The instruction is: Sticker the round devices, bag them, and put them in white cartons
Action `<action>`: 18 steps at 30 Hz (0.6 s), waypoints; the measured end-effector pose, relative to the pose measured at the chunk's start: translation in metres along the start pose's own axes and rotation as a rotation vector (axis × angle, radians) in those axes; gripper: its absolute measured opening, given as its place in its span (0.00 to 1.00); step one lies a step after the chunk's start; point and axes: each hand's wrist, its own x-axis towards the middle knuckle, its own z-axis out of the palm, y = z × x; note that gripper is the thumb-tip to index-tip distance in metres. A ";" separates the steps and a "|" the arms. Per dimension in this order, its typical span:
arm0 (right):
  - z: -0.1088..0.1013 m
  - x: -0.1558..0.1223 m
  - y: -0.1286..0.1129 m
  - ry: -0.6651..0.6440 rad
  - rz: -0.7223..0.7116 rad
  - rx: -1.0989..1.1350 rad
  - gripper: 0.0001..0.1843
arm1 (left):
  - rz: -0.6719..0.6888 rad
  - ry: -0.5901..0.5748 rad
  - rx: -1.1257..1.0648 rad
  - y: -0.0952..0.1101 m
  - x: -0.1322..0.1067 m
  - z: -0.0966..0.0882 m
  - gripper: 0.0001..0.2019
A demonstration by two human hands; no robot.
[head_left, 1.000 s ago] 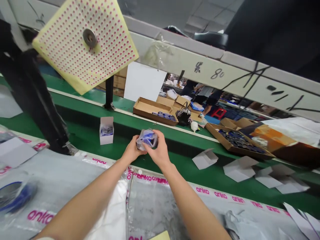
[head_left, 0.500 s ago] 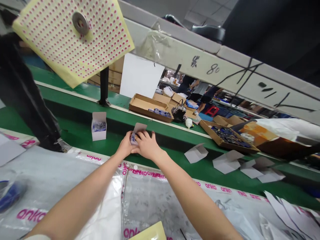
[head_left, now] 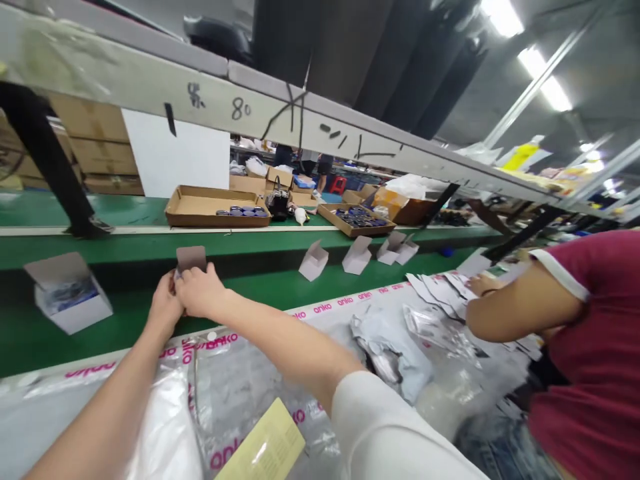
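A small white cardboard box with its lid flap up stands on the green belt, left of centre in the head view. My left hand is curled around its left side. My right hand lies over its front and opening, fingers bent against it. Between them, my hands hide most of the box and whatever is inside. To the left, another open white box holds something blue and clear plastic.
Several open white boxes stand along the green belt to the right. Behind are cardboard trays with dark round items. A yellow sheet lies on the plastic-covered front table. At right, a co-worker in a red shirt handles white papers.
The view has swung right, so the belt and boxes appear further left and a co-worker has come into view. Both hands remain on the same box, now covering more of its front.
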 end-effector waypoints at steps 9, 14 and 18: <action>0.050 -0.122 -0.006 0.311 0.004 0.366 0.16 | -0.078 0.187 -0.137 -0.006 0.006 0.018 0.20; 0.094 -0.142 -0.016 0.292 -0.089 0.501 0.17 | -0.086 0.189 -0.160 -0.010 0.003 0.014 0.17; 0.108 -0.139 -0.015 0.339 -0.072 0.555 0.13 | -0.051 0.121 -0.188 -0.003 -0.003 0.002 0.17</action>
